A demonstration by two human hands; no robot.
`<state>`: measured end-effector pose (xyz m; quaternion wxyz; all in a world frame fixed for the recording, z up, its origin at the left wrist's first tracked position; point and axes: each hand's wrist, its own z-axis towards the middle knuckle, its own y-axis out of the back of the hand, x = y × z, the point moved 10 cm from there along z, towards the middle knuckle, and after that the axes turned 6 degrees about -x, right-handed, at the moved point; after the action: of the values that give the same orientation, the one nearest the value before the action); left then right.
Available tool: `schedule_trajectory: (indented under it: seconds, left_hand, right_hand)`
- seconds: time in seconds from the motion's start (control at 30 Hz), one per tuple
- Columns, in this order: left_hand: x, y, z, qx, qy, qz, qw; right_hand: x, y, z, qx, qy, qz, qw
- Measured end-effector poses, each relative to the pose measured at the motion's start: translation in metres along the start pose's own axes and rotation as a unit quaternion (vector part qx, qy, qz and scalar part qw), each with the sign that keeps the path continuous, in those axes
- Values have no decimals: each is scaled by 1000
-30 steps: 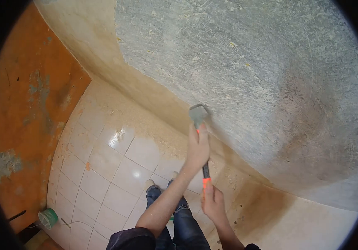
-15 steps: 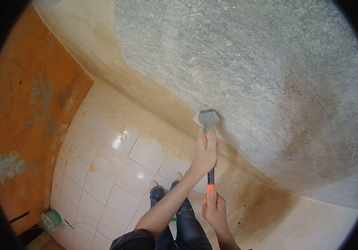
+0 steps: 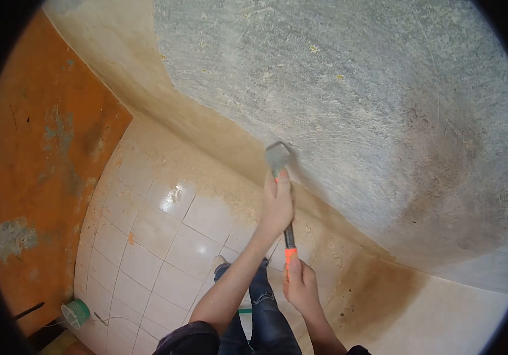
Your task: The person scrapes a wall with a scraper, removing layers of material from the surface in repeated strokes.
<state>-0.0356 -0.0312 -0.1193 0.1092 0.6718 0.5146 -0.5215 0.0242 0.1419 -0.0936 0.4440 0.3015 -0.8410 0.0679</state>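
A long-handled scraper (image 3: pixel 277 156) with a wide grey head and a black and orange handle is held in both hands. Its blade lies against the wall, right where the scraped grey surface (image 3: pixel 301 100) meets the cream paint (image 3: pixel 212 133). Close below the head, my left hand (image 3: pixel 277 207) wraps around the shaft. Lower down, the orange end of the handle is gripped by my right hand (image 3: pixel 301 288), its thumb along the handle.
Pale floor tiles (image 3: pixel 192 239) carry dust and flakes along the wall's foot. An orange surface (image 3: pixel 35 154) with worn patches stands at left. A green and white container (image 3: pixel 75 313) with a thin wire sits at lower left. My legs (image 3: pixel 260 325) are below.
The scraper and both hands have moved up and to the left along the border of the cream paint. The handle now leans slightly more to the left.
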Motion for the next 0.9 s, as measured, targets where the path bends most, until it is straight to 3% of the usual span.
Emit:
schedule_trajectory:
  seconds: [0.17,0.23,0.37,0.43,0.47,0.53,0.7,0.77,0.87,0.9]
  left_hand:
    - [-6,-6,4,11,-18,19,1000]
    - [-8,12,16,-8,-5,34,999]
    - [2,-4,-1,-5,-1,8,1000]
    - [4,-14,-8,19,-4,5,1000]
    - [4,-9,-1,21,-4,4,1000]
    - [-5,11,17,4,2,0,1000]
    - [-3,4,6,16,-10,5,1000]
    - [4,1,2,43,-10,39,998]
    - [-9,11,10,44,-8,51,998]
    - [-14,16,13,31,-4,48,998]
  right_hand:
    - [2,9,-5,7,-45,21,999]
    - [7,-4,15,21,-9,-46,999]
    - [16,7,-9,-14,24,-36,999]
    - [7,8,-16,-3,-63,-12,998]
    - [7,5,-10,-5,-63,-12,998]
    - [18,-14,8,10,15,-36,999]
    - [-3,-10,-8,-18,-26,-1,999]
    - [-12,-11,-15,0,-88,21,996]
    - [-1,-30,-1,7,-25,34,999]
    - [-5,-35,3,31,-49,24,998]
